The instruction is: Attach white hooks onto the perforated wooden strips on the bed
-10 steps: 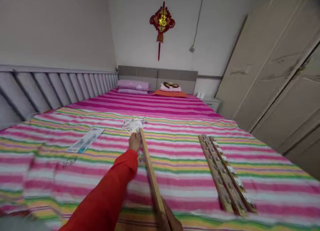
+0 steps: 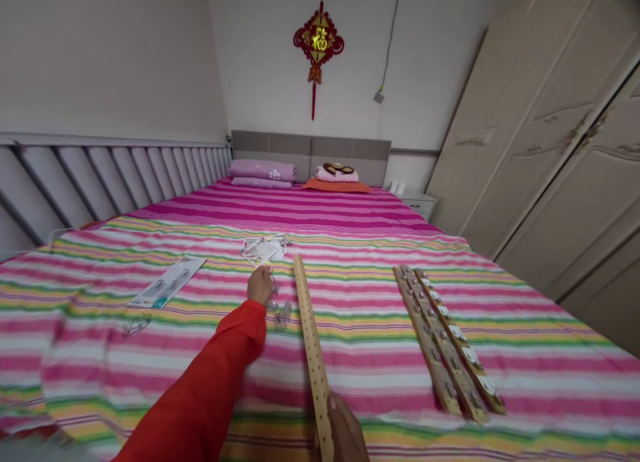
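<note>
At the lower middle, my right hand (image 2: 346, 430) is closed around the near end of a long wooden strip (image 2: 311, 342). The strip's broad face, dotted with small holes, is turned up, and its far end points away over the bed. To its left, apart from it, is my left hand (image 2: 261, 285), in a red sleeve, with fingers curled together. What those fingers hold, if anything, is too small to make out. Beside them on the striped sheet lie small clear plastic pieces (image 2: 283, 313). Beyond that hand is a pile of paper and clear packaging (image 2: 265, 249).
Several wooden strips with small pieces on them (image 2: 440, 342) lie side by side at the right. On the left are a flat printed packet (image 2: 169, 282) and a small tangle of thin wire-like bits (image 2: 137, 325). A slatted rail (image 2: 105, 175) borders the bed; a wardrobe (image 2: 545, 155) stands right.
My left hand has come away from the strip's far end, slightly to the left. The strip has turned from its narrow edge to show its holed face, and its far end has shifted right.
</note>
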A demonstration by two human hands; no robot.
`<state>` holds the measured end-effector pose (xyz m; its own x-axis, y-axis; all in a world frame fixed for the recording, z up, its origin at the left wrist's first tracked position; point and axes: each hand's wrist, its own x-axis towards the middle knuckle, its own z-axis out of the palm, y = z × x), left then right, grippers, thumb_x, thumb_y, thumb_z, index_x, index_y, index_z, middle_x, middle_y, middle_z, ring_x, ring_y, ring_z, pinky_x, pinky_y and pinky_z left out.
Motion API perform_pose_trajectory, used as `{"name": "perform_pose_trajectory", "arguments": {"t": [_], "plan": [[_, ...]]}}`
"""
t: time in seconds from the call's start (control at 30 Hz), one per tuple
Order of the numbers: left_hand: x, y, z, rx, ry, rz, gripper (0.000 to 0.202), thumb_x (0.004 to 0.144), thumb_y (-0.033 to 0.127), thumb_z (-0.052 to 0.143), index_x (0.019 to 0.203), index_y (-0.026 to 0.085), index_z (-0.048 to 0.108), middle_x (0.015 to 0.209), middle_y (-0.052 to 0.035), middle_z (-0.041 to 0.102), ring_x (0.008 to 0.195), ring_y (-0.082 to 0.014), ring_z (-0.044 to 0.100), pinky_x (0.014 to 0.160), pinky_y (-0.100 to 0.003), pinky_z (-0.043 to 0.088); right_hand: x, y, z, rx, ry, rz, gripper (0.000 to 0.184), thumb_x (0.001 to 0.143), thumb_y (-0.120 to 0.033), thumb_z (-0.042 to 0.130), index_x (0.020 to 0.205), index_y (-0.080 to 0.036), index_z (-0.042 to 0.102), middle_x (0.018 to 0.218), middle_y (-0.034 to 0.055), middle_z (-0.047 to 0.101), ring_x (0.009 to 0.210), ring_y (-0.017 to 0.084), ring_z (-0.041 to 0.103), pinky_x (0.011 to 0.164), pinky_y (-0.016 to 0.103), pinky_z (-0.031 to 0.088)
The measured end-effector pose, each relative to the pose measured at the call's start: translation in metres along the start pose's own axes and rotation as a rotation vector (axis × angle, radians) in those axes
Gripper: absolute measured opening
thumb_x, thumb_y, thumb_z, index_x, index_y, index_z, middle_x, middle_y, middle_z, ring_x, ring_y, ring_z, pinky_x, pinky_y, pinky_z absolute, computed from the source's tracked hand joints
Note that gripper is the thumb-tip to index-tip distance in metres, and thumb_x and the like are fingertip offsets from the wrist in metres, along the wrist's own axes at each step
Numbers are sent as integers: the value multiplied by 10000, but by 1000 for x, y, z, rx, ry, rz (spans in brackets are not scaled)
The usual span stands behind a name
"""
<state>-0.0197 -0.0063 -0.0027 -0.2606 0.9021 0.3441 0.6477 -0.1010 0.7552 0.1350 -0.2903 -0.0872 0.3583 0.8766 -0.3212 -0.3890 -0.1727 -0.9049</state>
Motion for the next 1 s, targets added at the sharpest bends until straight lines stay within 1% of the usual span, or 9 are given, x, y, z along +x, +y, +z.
{"name": "perform_pose_trajectory", "arguments": {"t": [0.1, 0.2, 0.3, 0.4, 0.53, 0.63, 0.73, 0.9, 1.0], "plan": [[-5, -4, -6, -8, -22, 52, 290, 827, 225, 383, 911, 159, 653, 931, -97, 688, 983, -223, 602, 877, -352, 445, 16, -13, 15, 89, -226, 23, 471, 804, -617, 516, 790, -167, 654, 632, 54, 672, 528, 158, 616, 385, 216, 423], [-24, -6, -9, -8, -43, 167, 337, 832, 275, 399, 991, 137, 661, 1073, -125, 668, 1075, -241, 571, 964, -392, 412, 33, -16, 34, 127, -266, -5, 520, 795, -660, 484, 697, -159, 583, 464, -9, 541, 373, 108, 489, 321, 197, 312], [-59, -3, -10, -4, -58, 330, 372, 861, 349, 395, 1048, 170, 662, 1129, -106, 657, 1109, -249, 555, 997, -440, 391, 46, -11, 50, 136, -244, 4, 529, 727, -709, 523, 699, -180, 525, 459, -49, 493, 342, 86, 426, 341, 202, 322], [-98, 1, -3, 8, -176, 488, 350, 868, 388, 438, 1107, 240, 647, 1168, -59, 651, 1155, -244, 530, 1021, -472, 364, 53, -12, 57, 73, -268, -11, 550, 687, -749, 515, 686, -200, 492, 478, -63, 455, 385, 97, 431, 377, 219, 350], [-134, -3, 16, 4, -362, 618, 356, 852, 420, 485, 1116, 249, 652, 1207, -69, 636, 1157, -253, 542, 1017, -487, 384, 49, -24, 48, -158, -254, -282, 517, 752, -692, 494, 656, -187, 539, 591, -17, 524, 578, 130, 503, 507, 238, 407], [-141, -13, 29, -21, -380, 608, 390, 844, 442, 488, 1118, 219, 653, 1242, -89, 613, 1205, -267, 511, 1025, -490, 395, 41, -30, 23, -279, -248, -353, 490, 811, -630, 475, 658, -174, 568, 583, -16, 541, 564, 115, 510, 498, 218, 387], [-139, -21, 36, -72, -383, 589, 415, 829, 472, 500, 1126, 222, 646, 1275, -83, 592, 1235, -266, 488, 1029, -475, 407, 32, -30, -20, -158, -179, -188, 523, 781, -666, 486, 702, -157, 575, 500, -45, 509, 373, 74, 443, 360, 190, 303], [-138, -28, 36, -161, -413, 526, 414, 823, 489, 502, 1111, 230, 650, 1296, -72, 577, 1263, -257, 462, 1046, -474, 394, 22, -44, -103, 282, 348, -89, 532, 688, -666, 604, 833, -156, 564, 612, -16, 624, 368, 103, 548, 315, 185, 353], [-140, -29, 35, -205, -409, 490, 409, 805, 504, 517, 1062, 225, 672, 1271, -75, 596, 1261, -263, 462, 1059, -486, 374, 24, -62, -134, 457, 432, -47, 466, 702, -588, 649, 883, -171, 545, 653, 8, 676, 445, 132, 612, 388, 212, 457]]}}
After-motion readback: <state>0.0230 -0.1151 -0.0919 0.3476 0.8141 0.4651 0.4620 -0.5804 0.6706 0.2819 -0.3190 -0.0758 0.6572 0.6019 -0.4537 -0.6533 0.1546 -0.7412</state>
